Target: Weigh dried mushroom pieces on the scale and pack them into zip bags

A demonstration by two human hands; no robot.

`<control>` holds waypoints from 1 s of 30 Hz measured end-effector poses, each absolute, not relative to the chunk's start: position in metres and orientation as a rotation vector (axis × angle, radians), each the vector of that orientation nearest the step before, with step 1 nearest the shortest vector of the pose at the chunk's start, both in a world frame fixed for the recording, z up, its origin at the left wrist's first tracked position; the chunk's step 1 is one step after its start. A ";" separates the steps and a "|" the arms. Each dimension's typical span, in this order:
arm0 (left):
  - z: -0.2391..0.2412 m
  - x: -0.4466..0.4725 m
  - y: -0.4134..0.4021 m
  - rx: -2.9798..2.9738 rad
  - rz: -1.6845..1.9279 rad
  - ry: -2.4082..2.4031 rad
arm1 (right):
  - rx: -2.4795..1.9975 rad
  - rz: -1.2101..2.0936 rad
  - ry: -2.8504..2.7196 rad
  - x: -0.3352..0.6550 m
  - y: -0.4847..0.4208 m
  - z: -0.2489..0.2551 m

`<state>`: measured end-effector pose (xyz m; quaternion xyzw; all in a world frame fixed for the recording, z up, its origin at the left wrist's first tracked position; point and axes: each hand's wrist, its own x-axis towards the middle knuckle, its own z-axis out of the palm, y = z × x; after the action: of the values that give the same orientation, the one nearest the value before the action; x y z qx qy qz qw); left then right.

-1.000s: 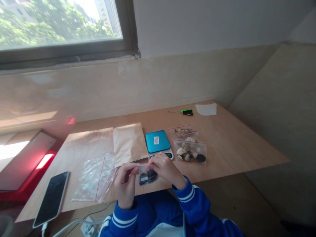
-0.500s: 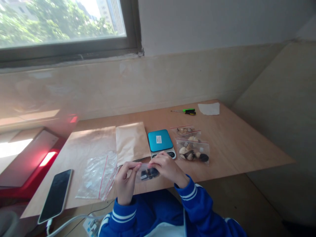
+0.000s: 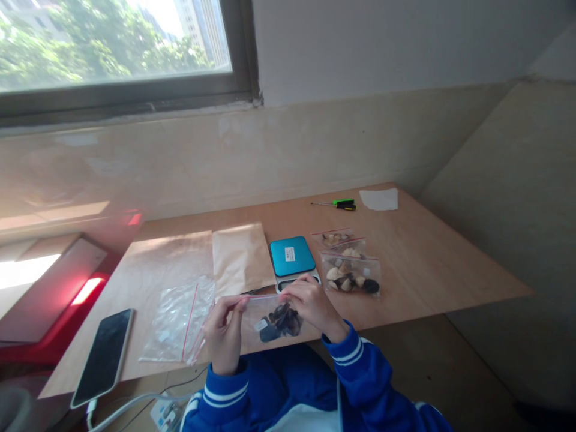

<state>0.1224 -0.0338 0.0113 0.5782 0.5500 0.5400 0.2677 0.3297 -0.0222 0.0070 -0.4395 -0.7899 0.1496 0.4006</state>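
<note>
A clear zip bag (image 3: 252,313) holding dark, shell-like pieces (image 3: 283,320) hangs between my hands at the table's front edge. My left hand (image 3: 226,331) pinches its top left corner between thumb and fingers. Its top right is gripped by my right hand (image 3: 310,303), closed at the seal. Just beyond the bag lies a digital scale with a blue-green plate (image 3: 292,256); its display is partly covered by my right hand. Filled zip bags (image 3: 351,277) of pale and dark stone-like pieces overlap to the right of the scale.
A brown paper envelope (image 3: 242,257) lies left of the scale. Empty clear bags (image 3: 173,321) sit nearer the left, beside a phone (image 3: 103,357) on a white cable. Screwdrivers (image 3: 344,204) and a white paper piece (image 3: 379,199) lie at the back right.
My hands have moved apart a little, stretching the zip bag's top edge. The bag now hangs flatter towards me, showing more of its dark contents.
</note>
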 end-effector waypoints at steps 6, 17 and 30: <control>0.008 0.125 -0.029 1.369 1.451 1.502 | -1.172 0.352 -1.969 0.347 -0.022 -0.004; -0.007 0.128 -0.028 1.077 1.272 1.230 | -1.385 0.557 -1.901 0.374 -0.032 -0.005; -0.025 0.105 -0.009 1.806 1.154 1.485 | -1.950 0.244 -1.736 0.534 -0.041 -0.012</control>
<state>0.1049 -0.0095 -0.0254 0.6681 0.5493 0.4268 0.2641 0.5339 -0.0414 -0.0123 -0.7187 -0.6399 0.0898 0.2569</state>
